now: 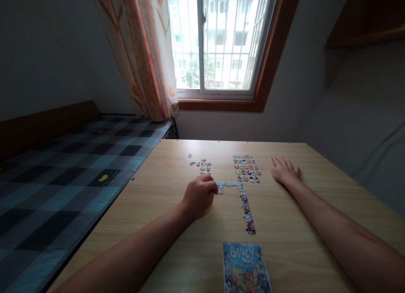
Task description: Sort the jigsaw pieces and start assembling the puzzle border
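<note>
My left hand point(200, 196) is closed, its fingertips pinched at a jigsaw puzzle piece point(220, 191) by the left end of a joined puzzle border point(242, 196). The fingers hide part of that piece. The border has a short pale-blue top strip and a longer, many-coloured right side running toward me. Loose puzzle pieces point(205, 164) are scattered just beyond my left hand. Several rows of pieces point(245, 167) lie in a block behind the border. To the right of this block, my right hand point(284, 170) rests flat on the table, fingers spread and holding nothing.
A picture card point(247, 267) marked "Bluey" lies near me on the wooden table point(152, 229). On the left stands a bed with a checked cover point(104, 158). Beyond the table are a barred window point(226, 44) and a flowered curtain point(145, 52).
</note>
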A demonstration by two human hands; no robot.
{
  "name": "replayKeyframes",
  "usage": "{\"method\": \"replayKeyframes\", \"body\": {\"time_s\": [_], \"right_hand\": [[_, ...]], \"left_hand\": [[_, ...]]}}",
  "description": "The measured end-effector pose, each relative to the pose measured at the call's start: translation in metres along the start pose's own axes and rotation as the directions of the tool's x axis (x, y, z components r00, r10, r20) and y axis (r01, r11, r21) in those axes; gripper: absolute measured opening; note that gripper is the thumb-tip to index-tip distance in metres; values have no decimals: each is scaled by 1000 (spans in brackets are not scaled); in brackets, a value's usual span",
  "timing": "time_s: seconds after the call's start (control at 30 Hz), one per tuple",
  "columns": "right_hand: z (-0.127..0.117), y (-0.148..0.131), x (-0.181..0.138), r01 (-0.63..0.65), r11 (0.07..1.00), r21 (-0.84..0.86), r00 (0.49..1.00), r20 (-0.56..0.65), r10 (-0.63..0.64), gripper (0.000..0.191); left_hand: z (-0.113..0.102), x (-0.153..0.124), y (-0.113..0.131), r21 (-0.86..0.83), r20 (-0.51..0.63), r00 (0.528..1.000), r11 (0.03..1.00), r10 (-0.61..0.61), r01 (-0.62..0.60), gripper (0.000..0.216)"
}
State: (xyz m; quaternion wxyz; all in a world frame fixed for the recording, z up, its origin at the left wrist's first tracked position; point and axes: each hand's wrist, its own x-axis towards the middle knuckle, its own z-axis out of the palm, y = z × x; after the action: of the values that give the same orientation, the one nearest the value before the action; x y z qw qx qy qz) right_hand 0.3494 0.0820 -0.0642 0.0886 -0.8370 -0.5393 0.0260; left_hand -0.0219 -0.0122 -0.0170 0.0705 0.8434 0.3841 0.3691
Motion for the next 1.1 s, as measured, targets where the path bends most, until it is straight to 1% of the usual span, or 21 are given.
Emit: {"method": "replayKeyframes", "body": {"time_s": [0.07,0.1,0.13,0.2,0.23,0.27,0.3,0.33,0.43,0.5,0.57,0.67,0.83,0.93,1.1], "right_hand": [[-1,1,7,-5,1000,-24,999,35,6,60],[-1,2,10,-4,999,-36,999,48,5,60],[-2,3,14,-3,999,-46,998,56,5,60],[-2,6,22,1,998,-57,998,62,3,61],[-2,8,25,2,998,-60,998,60,2,62],[-2,9,29,5,998,-63,998,59,-1,62],[-1,10,32,6,998,-65,998,58,-2,63],[-1,11,34,6,998,-66,998,60,-2,64],[0,13,40,-3,998,-63,997,76,7,66],[1,14,43,-8,998,-57,997,81,12,67],[1,14,44,-8,999,-46,997,70,12,67],[2,14,44,-23,999,-30,999,44,25,67],[2,13,43,-80,997,-9,997,15,80,66],[2,12,43,-77,997,-7,997,7,77,66],[0,12,43,-74,997,-10,997,25,74,67]], "left_hand": [[-8,5,-14,90,-107,993,994,-56,66,26],[-12,7,-22,116,-169,980,986,-102,123,25],[-16,9,-31,122,-228,960,973,-164,196,25],[-21,12,-47,90,-306,894,924,-329,371,24],[-23,13,-54,61,-329,854,893,-403,445,24],[-23,14,-58,48,-334,828,869,-450,492,24],[-22,14,-61,50,-327,817,855,-475,516,25],[-21,13,-62,70,-309,822,850,-478,521,25],[-14,12,-58,170,-216,860,849,-463,500,29],[-10,11,-55,220,-160,857,829,-490,514,34],[-8,11,-53,260,-130,847,807,-516,531,41],[-6,11,-55,294,-116,849,799,-515,524,46],[-5,10,-59,307,-97,863,810,-496,500,46],[-4,10,-60,292,-93,865,817,-494,498,47],[-5,11,-62,243,-102,872,838,-478,488,46]]}}
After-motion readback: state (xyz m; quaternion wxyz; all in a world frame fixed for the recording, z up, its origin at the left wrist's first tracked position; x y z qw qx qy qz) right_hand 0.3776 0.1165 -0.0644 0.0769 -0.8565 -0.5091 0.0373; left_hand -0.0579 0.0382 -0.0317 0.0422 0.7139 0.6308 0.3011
